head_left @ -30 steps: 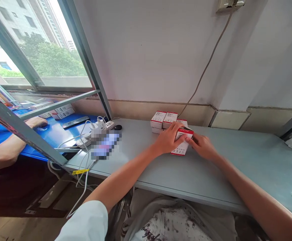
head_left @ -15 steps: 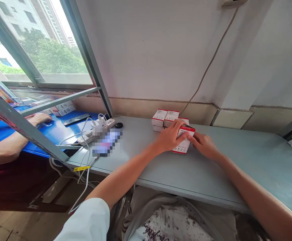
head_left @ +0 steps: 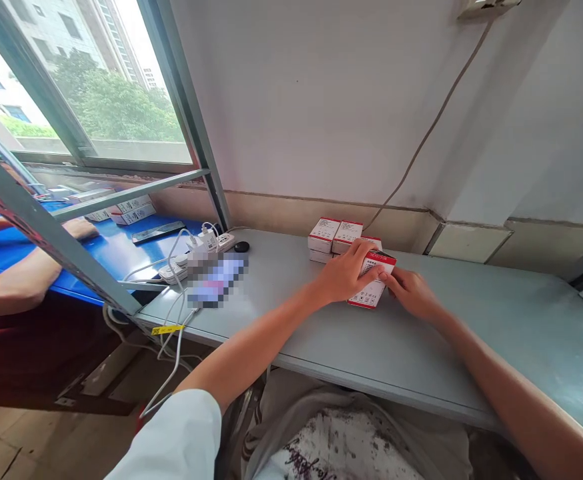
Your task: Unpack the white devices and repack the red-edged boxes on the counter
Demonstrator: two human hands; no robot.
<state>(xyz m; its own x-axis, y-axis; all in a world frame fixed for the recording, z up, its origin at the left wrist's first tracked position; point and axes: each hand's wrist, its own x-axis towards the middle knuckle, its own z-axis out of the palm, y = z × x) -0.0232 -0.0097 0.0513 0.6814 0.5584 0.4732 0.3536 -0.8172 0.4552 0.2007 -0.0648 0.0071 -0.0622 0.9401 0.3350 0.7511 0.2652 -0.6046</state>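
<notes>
Both of my hands close on a small white cardboard box (head_left: 370, 293) with red edges and black print, tilted over the grey table. My left hand (head_left: 346, 272) wraps its left side and top, thumb across the printed face. My right hand (head_left: 411, 291) grips the right edge, its thumb near the left thumb and its other fingers hidden behind the box. Near the top of the box a dark strip shows, which I cannot make out. Just behind stand several similar white and red boxes (head_left: 324, 231), stacked by the wall and partly covered by my left hand.
On the left of the grey table (head_left: 281, 313) lie a phone (head_left: 218, 280) with a blurred screen, a power strip (head_left: 174, 269) with white cables and a round black object (head_left: 241, 247). Beyond a metal frame (head_left: 71, 233), another person's arm (head_left: 19, 280) rests at a blue table.
The whole view has shifted slightly. Both hands keep hold of the box in nearly the same pose. The other person's hand has moved a little.
</notes>
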